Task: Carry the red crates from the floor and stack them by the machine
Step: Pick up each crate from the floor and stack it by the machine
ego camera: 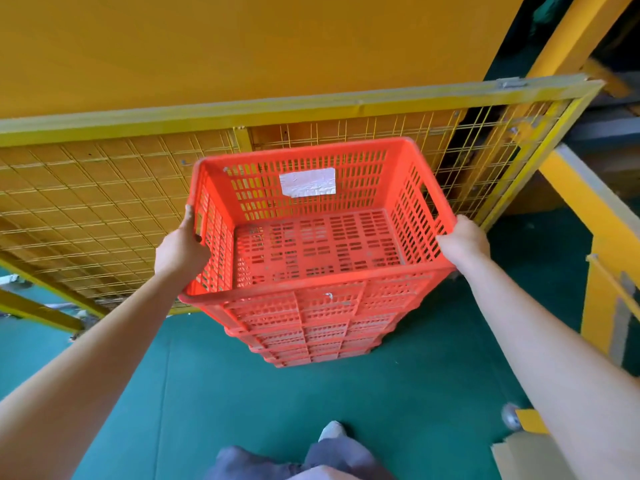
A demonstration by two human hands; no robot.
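A red slotted crate with a white label on its far wall tops a stack of several red crates on the green floor, right against the machine's yellow mesh guard. My left hand grips the top crate's left rim, thumb over the edge. My right hand grips the right rim near the handle slot. The top crate is empty. I cannot tell whether it rests fully on the crate beneath or hovers just above it.
The big yellow machine body rises behind the guard. A yellow steel frame stands to the right. A cardboard piece lies at the lower right. Green floor spreads in front of the stack, with my foot near its base.
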